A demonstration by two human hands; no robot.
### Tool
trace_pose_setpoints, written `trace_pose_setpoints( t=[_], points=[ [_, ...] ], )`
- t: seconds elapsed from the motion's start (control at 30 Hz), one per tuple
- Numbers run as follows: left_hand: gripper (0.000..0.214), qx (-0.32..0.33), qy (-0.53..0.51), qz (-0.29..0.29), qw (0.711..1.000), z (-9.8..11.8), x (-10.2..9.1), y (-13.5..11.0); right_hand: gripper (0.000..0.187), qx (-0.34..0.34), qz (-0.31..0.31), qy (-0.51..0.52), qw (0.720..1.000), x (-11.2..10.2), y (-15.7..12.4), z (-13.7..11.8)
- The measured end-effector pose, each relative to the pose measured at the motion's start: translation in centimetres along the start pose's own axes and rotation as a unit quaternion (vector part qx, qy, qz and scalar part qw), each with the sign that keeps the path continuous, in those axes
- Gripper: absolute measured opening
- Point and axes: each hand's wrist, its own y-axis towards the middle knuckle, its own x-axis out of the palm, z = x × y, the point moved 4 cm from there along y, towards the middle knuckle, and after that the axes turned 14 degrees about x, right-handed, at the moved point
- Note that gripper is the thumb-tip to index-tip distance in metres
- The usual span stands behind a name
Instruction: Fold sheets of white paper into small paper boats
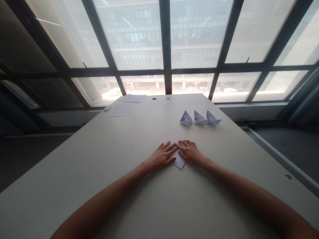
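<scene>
A small piece of folded white paper [179,161] lies flat on the white table [119,199], one corner pointing toward me. My left hand [162,155] rests on its left side, palm down with the fingers spread. From the right, my right hand [189,152] lies on the paper too, its fingers stretched out. The fingertips of both hands come close together at the paper's far end and hide part of it. Beyond my right hand, three folded paper boats [186,118] stand side by side on the table.
Flat paper sheets [121,109] lie at the table's far left, with a small crumpled whitish thing [107,108] beside them. A dark round hole [154,98] is near the far edge. Large windows [139,36] rise behind the table, and a dark mark [288,177] shows at right.
</scene>
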Motion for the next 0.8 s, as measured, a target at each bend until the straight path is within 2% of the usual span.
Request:
trace_pose_setpoints(
  t=[0.3,0.63,0.8],
  points=[
    [0.069,-0.008,-0.009,-0.005,1.000,-0.07,-0.06,-0.26,0.059,0.009,-0.057,0.011,0.998,0.95,0.26,0.39],
    [0.066,-0.008,-0.016,0.015,1.000,-0.18,0.06,-0.16,0.050,-0.047,-0.055,0.072,0.995,0.41,0.01,0.07],
    [0.068,-0.031,-0.011,0.016,0.999,-0.26,-0.03,-0.21,0.056,-0.027,-0.066,0.052,0.996,0.77,0.06,0.24]
  ],
)
